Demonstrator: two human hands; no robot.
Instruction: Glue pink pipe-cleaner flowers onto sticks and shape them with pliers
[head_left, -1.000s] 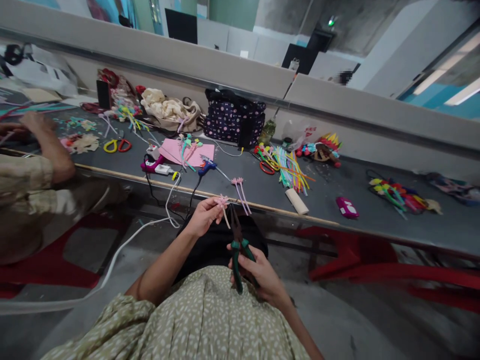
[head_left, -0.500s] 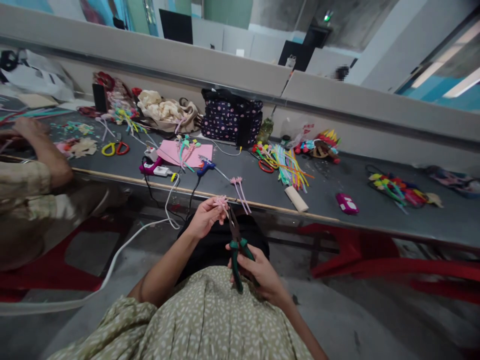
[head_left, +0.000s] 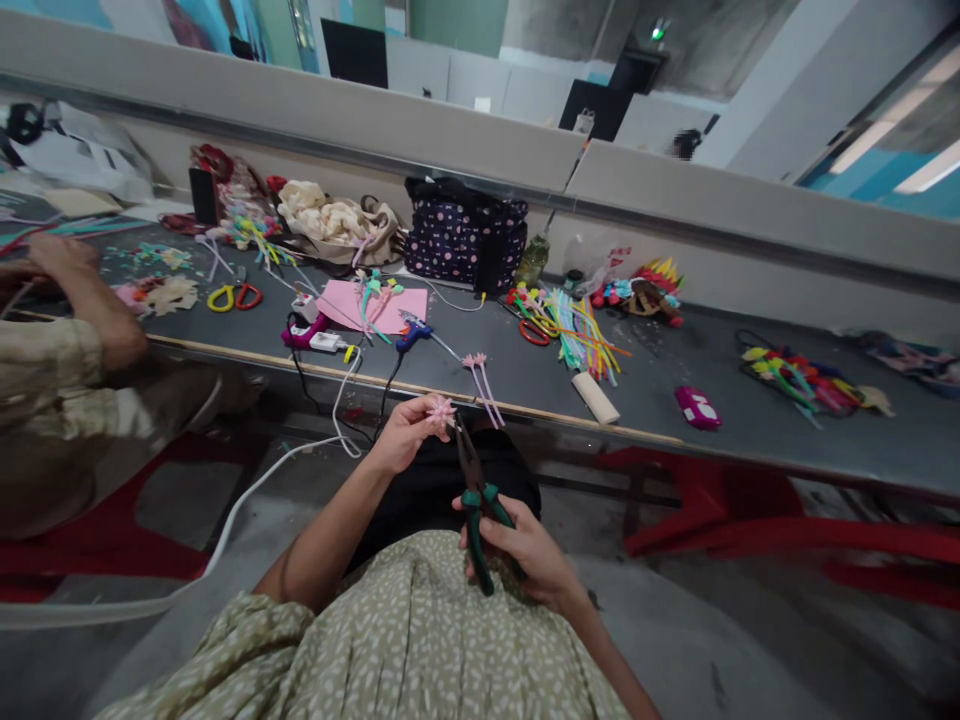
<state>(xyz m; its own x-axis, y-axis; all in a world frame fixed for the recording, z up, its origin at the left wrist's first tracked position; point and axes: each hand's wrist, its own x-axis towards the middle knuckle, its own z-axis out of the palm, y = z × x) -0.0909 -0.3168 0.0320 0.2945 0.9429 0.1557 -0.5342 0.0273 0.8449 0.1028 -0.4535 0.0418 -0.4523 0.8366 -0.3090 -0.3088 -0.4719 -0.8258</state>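
My left hand pinches a small pink pipe-cleaner flower between thumb and fingers, just in front of the table edge. My right hand is wrapped round the green handles of long-nose pliers, held over my lap. The pliers' jaws point up, slightly apart, with their tips close beside the flower; whether they touch it I cannot tell. On the table edge beyond lie pink flowers with long stems. A blue glue gun rests behind my left hand.
On the dark table lie a pink sheet, a purple power strip, scissors, a pipe-cleaner bundle, a beige block and a dotted bag. A white cable hangs at left, near another person's arm.
The pliers' tips have moved slightly down and away from the flower. In my left hand the flower has turned, so its petals show more fully.
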